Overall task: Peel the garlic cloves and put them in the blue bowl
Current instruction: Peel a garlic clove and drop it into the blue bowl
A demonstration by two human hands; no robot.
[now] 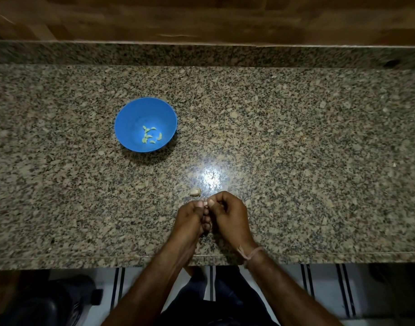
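Left hand (192,215): fingers curled, tips pinching a small clove (205,204), which is mostly hidden.
Right hand (227,212): curled too, thumb and forefinger nipping the same clove.
Clove axis: cannot tell.
Blue bowl (131,114): well ahead and leftward of both hands, with the left hand nearer.
Peeled cloves (151,135): lying in the bowl's bottom.
Garlic piece (195,192): just ahead of the fingertips.
Next move, judged: finish the peel, then carry up-left.

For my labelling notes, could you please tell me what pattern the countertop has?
The countertop is speckled beige, grey and black granite; the head view shows it best.
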